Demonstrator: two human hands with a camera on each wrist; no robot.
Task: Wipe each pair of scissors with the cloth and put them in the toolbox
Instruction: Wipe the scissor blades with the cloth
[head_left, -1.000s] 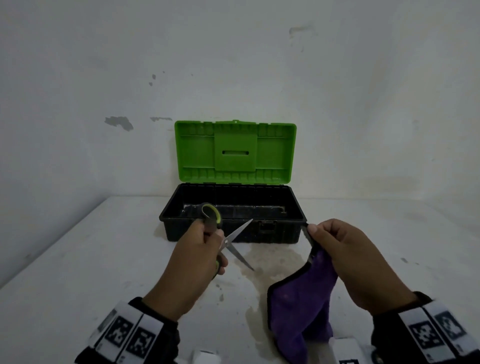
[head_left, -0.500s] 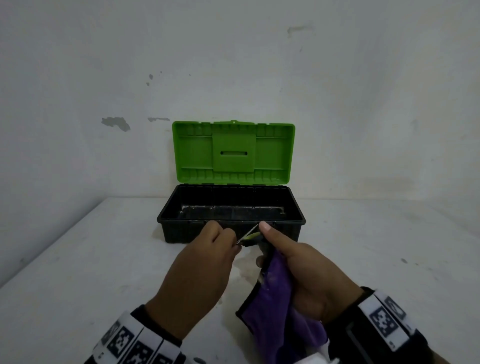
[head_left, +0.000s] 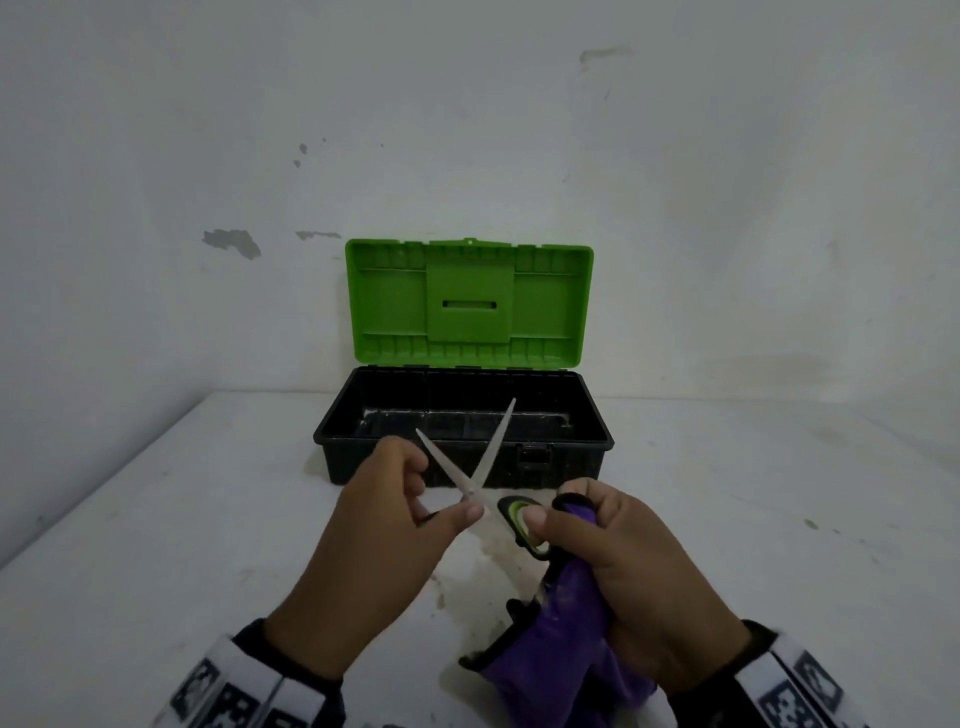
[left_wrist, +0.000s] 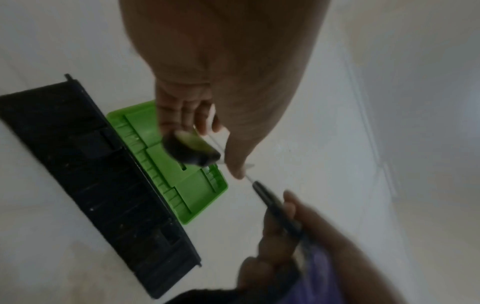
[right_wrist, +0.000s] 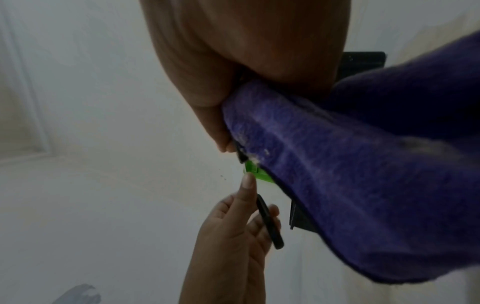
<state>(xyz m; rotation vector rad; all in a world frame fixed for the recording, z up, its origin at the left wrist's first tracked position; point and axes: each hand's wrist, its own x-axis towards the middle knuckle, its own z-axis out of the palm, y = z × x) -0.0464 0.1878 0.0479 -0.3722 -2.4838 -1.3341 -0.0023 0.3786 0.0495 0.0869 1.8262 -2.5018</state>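
Scissors (head_left: 492, 447) with black-and-green handles are spread open in front of me, blades pointing up and away in a V over the toolbox front. My left hand (head_left: 441, 493) grips one handle (left_wrist: 192, 152), thumb near the pivot. My right hand (head_left: 561, 512) pinches the other handle (head_left: 519, 525) and also grips the purple cloth (head_left: 566, 639), which hangs down from the fist. In the right wrist view the cloth (right_wrist: 337, 164) fills the right side. The black toolbox (head_left: 561, 467) stands open behind the hands, its green lid (head_left: 467, 301) upright.
The toolbox sits on a white table (head_left: 156, 519) against a scuffed white wall (head_left: 467, 130). Brownish stains (head_left: 498, 561) mark the table under my hands. The table's left edge runs diagonally at the left of the head view.
A second ago my left hand alone held the scissors and my right held the cloth apart. The hands have met; my right hand has taken one handle and the blades now point up.
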